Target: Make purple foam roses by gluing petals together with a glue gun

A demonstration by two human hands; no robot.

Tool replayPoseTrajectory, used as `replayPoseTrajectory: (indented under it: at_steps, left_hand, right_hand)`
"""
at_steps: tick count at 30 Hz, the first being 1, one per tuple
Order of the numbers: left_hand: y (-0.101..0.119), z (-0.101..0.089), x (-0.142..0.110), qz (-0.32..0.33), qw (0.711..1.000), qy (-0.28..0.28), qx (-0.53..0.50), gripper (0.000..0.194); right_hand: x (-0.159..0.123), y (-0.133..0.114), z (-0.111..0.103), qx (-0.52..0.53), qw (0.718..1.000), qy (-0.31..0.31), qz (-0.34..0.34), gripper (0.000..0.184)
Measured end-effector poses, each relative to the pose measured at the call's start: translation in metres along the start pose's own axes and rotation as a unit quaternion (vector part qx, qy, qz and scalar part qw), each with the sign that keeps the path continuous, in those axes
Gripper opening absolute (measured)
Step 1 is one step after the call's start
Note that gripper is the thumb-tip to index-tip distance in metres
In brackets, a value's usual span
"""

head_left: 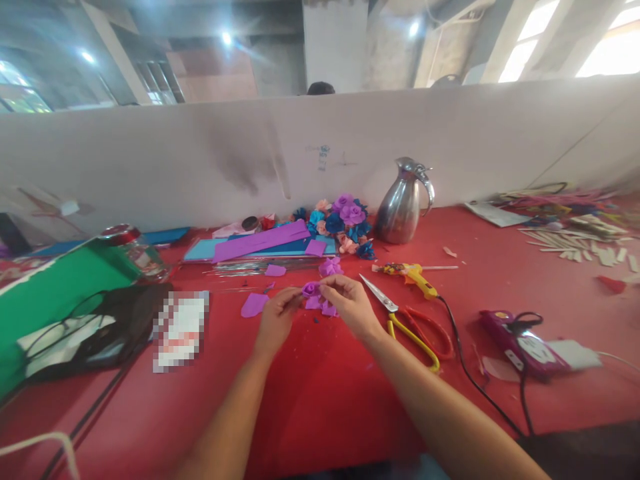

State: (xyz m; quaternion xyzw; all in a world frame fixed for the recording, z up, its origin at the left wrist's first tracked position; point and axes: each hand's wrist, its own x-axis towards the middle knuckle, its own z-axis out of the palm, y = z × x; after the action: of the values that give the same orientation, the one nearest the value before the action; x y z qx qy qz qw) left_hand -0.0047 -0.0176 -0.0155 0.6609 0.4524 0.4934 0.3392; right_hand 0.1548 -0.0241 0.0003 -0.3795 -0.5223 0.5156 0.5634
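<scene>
A purple paper rose (311, 289) sits over the red bench (320, 393), pinched by the closed fingers of both the left hand (278, 315) and the right hand (349, 305). A loose purple piece (255, 305) lies near the left hand; scissors (393, 309) and a yellow glue gun (416, 277) lie right. Behind, multicoloured paper flowers (345, 217) stand beside a metal jug (400, 207).

White glare fills the windows (613, 53) at upper right; lamps (227, 39) flare along the top. Soft shadow dims the red tabletop (325, 413), lower centre. Edges stretch and blur; paper (181, 330) at left is pixelated.
</scene>
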Motion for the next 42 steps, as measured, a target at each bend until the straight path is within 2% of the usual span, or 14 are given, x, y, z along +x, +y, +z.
replayPoseTrajectory:
  at_steps: [5, 12, 18, 23, 26, 32, 37, 42]
  left_hand:
    - [-0.004, -0.001, 0.0, 0.014, 1.0, 0.001, 0.011, 0.016]
    - [-0.006, -0.001, 0.001, 0.017, 1.0, 0.008, 0.014, 0.014]
    - [-0.006, 0.0, 0.001, 0.011, 1.0, 0.015, 0.004, 0.011]
    - [-0.001, 0.0, 0.0, 0.01, 1.0, -0.005, 0.018, 0.02]
    - [0.001, -0.001, 0.0, 0.002, 0.999, -0.034, 0.025, 0.021]
    - [-0.003, -0.003, 0.0, -0.015, 0.994, -0.106, 0.018, 0.021]
    - [-0.004, -0.003, 0.0, -0.019, 0.993, -0.112, 0.024, 0.02]
    - [-0.004, -0.003, 0.002, 0.015, 0.993, -0.108, 0.035, 0.023]
  right_hand:
    - [0.001, -0.004, 0.0, 0.023, 1.0, -0.006, 0.015, 0.024]
    - [0.0, -0.003, 0.001, 0.003, 1.0, 0.001, 0.011, 0.021]
    - [0.0, -0.005, -0.001, 0.015, 0.999, -0.021, 0.04, 0.019]
    - [0.001, -0.012, -0.006, 0.025, 0.999, -0.007, 0.032, 0.023]
    - [0.002, -0.017, -0.011, 0.004, 1.0, -0.009, 0.015, 0.02]
    - [0.005, -0.025, -0.021, -0.04, 0.997, -0.067, 0.004, 0.019]
    - [0.003, -0.029, -0.023, -0.125, 0.989, -0.077, -0.019, 0.019]
    - [0.003, -0.03, -0.022, -0.19, 0.977, -0.062, -0.071, 0.013]
